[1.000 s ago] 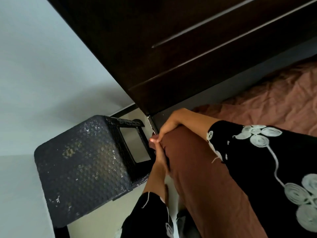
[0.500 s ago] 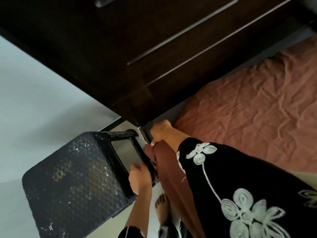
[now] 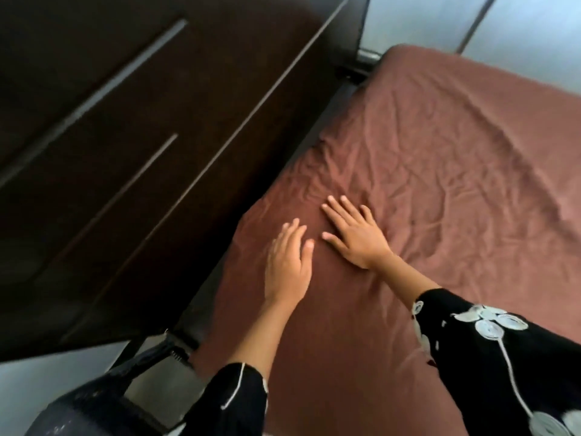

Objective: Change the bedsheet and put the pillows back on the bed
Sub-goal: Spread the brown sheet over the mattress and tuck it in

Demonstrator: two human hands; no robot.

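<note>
Bedsheet (image 3: 456,146), brown, spread across the mattress; smooth near the close corner, creased toward the middle and the far side. Left hand (image 3: 287,262) flat on it near the edge that runs beside the dark wooden panel (image 3: 141,152), fingers straight and close together, gripping nothing. Right hand (image 3: 355,234) just beside, palm down on the same fabric, fingers straight and slightly fanned, holding nothing. Thumbs near each other, not touching. Black sleeve with white looped embroidery (image 3: 503,357) on the right forearm. Dark woven stool (image 3: 94,404) at lower left, off the bed's corner. Pale wall (image 3: 534,33) beyond the far end.
</note>
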